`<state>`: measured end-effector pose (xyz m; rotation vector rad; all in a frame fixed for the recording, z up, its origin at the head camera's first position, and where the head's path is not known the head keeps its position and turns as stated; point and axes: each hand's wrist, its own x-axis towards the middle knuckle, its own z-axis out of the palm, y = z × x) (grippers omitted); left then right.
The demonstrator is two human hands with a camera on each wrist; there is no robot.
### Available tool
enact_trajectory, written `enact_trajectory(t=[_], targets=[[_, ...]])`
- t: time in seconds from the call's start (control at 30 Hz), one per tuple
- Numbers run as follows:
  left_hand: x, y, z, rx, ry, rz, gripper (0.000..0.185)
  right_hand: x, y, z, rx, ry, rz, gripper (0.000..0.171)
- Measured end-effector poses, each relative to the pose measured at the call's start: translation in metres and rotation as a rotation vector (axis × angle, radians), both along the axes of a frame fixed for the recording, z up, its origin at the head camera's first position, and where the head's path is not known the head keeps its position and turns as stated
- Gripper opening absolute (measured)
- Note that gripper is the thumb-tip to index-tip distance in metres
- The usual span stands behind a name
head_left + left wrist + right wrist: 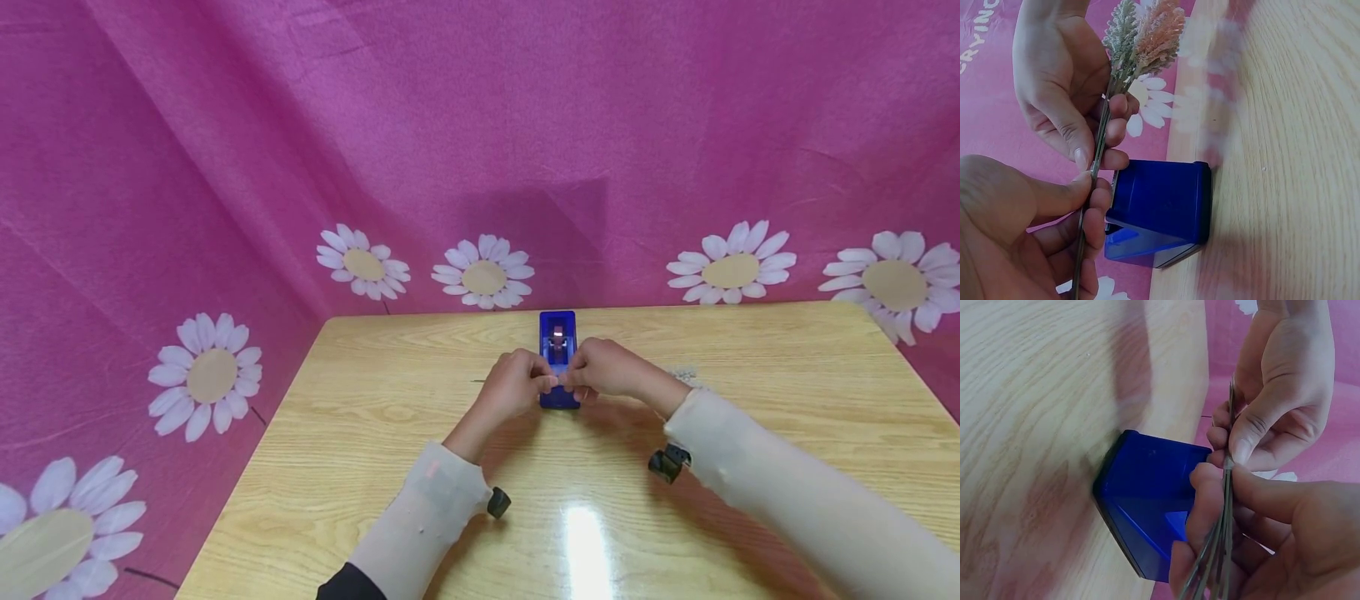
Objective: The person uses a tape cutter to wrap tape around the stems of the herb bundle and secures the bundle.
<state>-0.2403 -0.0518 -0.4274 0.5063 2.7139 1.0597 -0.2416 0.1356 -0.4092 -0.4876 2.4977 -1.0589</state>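
A bunch of thin-stemmed flowers [1159,37], with pink and pale green fluffy heads, is held between both hands. My left hand [513,385] pinches the stems [1225,506] toward their bare ends. Close beside it, my right hand [602,368] grips them nearer the heads. At the thumb tips a small clear piece, seemingly tape [1229,464], lies on the stems. Directly below the hands a blue tape dispenser [557,321] stands on the table. In the head view the hands hide most of the stems, and the heads show only partly behind the right wrist.
The wooden table [360,433] meets a pink cloth [450,108] printed with white daisies at its back and left. Light reflects off the tabletop near its front. A small dark camera sits on each wrist.
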Motion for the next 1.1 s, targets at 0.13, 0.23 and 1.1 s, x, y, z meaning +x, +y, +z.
enact_trajectory(t=[0.13,0.23,1.1], targets=[[0.001,0.001,0.000,0.002,0.008,0.001,0.016,0.000,0.002,-0.002,0.014,0.026,0.002,0.023],[0.001,0.000,-0.002,-0.002,0.019,-0.007,0.015,0.000,0.002,-0.004,0.028,0.050,0.002,0.022],[0.004,0.000,-0.004,-0.072,-0.037,0.017,0.038,0.015,-0.002,-0.012,0.077,0.160,-0.077,0.018]])
